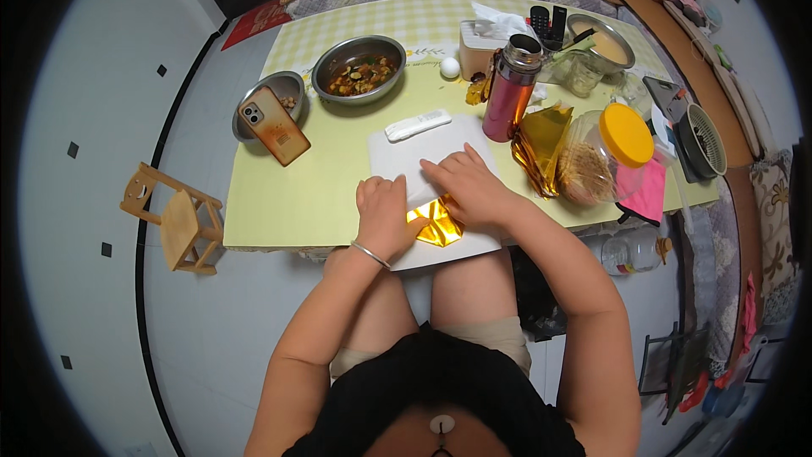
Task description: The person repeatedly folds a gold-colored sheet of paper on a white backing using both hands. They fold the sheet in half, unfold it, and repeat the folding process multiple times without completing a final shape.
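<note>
A shiny gold foil sheet [440,227] with creases lies between my hands on a white sheet [484,245] at the table's near edge. My left hand [386,213], a bangle on its wrist, has its fingers curled and its thumb on the foil's left side. From the right, my right hand [474,190] grips the foil's other side, its thumb low and its fingers reaching over the white sheet. The fingers hide the foil's edges. Just beyond them rests a narrow white packet [419,125]. More folded gold foil [538,148] stands to the right.
A pink flask [506,97] and a jar with a yellow lid [626,137] stand at the right. A phone [275,125] leans on a small metal bowl [293,85] at the left. Farther back are a bowl of food [359,76], an egg [449,68] and a tissue box [475,44].
</note>
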The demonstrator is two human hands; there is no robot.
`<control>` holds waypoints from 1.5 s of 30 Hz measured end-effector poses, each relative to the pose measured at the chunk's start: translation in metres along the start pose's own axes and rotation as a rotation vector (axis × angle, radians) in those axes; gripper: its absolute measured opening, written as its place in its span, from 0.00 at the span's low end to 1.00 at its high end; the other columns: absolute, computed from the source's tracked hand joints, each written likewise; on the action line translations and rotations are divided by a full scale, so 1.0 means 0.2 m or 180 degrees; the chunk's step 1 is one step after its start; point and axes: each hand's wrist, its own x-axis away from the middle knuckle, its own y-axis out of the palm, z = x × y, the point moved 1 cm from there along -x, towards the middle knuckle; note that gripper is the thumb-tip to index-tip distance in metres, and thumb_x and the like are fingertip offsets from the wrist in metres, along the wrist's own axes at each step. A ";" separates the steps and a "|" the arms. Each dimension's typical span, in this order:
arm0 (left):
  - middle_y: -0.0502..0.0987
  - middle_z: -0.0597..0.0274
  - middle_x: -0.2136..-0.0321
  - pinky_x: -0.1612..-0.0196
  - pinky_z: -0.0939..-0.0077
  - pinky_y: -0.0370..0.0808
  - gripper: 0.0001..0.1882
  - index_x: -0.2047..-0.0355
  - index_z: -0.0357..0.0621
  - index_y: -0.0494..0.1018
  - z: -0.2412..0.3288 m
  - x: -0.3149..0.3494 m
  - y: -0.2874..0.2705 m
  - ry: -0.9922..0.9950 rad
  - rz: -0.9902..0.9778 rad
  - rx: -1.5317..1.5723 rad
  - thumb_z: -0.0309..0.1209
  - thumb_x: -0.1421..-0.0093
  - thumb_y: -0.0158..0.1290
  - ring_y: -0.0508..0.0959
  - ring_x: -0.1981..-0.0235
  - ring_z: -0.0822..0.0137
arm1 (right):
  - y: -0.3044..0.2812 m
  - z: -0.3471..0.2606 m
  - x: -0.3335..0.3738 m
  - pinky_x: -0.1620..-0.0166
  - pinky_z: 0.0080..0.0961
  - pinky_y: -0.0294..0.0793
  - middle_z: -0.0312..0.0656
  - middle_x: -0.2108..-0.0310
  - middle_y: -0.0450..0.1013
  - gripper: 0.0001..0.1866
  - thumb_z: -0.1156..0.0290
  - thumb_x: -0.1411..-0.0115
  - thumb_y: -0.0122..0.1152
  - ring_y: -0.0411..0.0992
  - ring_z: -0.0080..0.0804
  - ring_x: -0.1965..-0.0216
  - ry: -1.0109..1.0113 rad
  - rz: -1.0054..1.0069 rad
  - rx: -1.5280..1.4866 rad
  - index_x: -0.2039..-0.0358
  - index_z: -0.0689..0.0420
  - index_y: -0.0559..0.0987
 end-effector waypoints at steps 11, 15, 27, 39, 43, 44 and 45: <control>0.71 0.38 0.40 0.34 0.47 0.66 0.24 0.44 0.30 0.71 0.09 0.19 0.22 0.0753 0.0137 -0.0149 0.25 0.42 0.52 0.69 0.36 0.38 | 0.09 0.07 0.21 0.26 0.50 0.49 0.42 0.40 0.72 0.24 0.60 0.38 0.60 0.64 0.39 0.33 -0.0699 -0.0014 0.0758 0.43 0.56 0.77; 0.59 0.38 0.30 0.29 0.41 0.55 0.37 0.32 0.29 0.58 0.06 0.30 0.20 0.0632 -0.0189 -0.0268 0.36 0.37 0.53 0.59 0.29 0.41 | 0.05 0.13 0.32 0.25 0.49 0.47 0.43 0.30 0.63 0.33 0.55 0.35 0.58 0.58 0.40 0.28 -0.0300 -0.0202 0.0621 0.33 0.56 0.67; 0.52 0.36 0.28 0.29 0.38 0.49 0.57 0.29 0.33 0.55 0.09 0.28 0.14 0.0939 -0.0443 -0.0086 0.65 0.45 0.57 0.53 0.27 0.39 | 0.10 0.03 0.34 0.25 0.46 0.48 0.50 0.28 0.59 0.32 0.59 0.32 0.55 0.54 0.46 0.26 0.0195 -0.0086 -0.0864 0.31 0.60 0.65; 0.53 0.36 0.28 0.31 0.30 0.47 0.48 0.30 0.51 0.63 0.02 0.35 0.19 0.1394 -0.0193 -0.0011 0.58 0.47 0.63 0.55 0.27 0.38 | 0.15 0.03 0.35 0.26 0.46 0.51 0.46 0.28 0.60 0.33 0.65 0.36 0.60 0.56 0.44 0.27 0.0162 0.0144 -0.0483 0.31 0.57 0.66; 0.56 0.34 0.30 0.31 0.28 0.47 0.49 0.31 0.59 0.64 0.02 0.34 0.15 0.1571 -0.0254 0.0114 0.54 0.52 0.68 0.56 0.28 0.37 | 0.12 -0.01 0.35 0.26 0.46 0.50 0.46 0.28 0.59 0.36 0.61 0.38 0.62 0.54 0.43 0.26 0.0262 0.0036 -0.0411 0.30 0.57 0.65; 0.55 0.34 0.30 0.31 0.28 0.47 0.49 0.31 0.60 0.64 0.03 0.34 0.14 0.1593 -0.0265 0.0101 0.55 0.52 0.68 0.56 0.28 0.37 | 0.11 -0.02 0.36 0.26 0.46 0.50 0.46 0.28 0.58 0.38 0.60 0.38 0.63 0.53 0.43 0.26 0.0302 0.0006 -0.0391 0.30 0.57 0.64; 0.55 0.33 0.30 0.31 0.28 0.47 0.49 0.31 0.60 0.64 0.02 0.34 0.14 0.1615 -0.0275 0.0089 0.55 0.53 0.68 0.56 0.28 0.36 | 0.10 -0.02 0.36 0.26 0.46 0.49 0.46 0.27 0.58 0.38 0.59 0.38 0.63 0.53 0.43 0.26 0.0297 -0.0009 -0.0349 0.30 0.57 0.64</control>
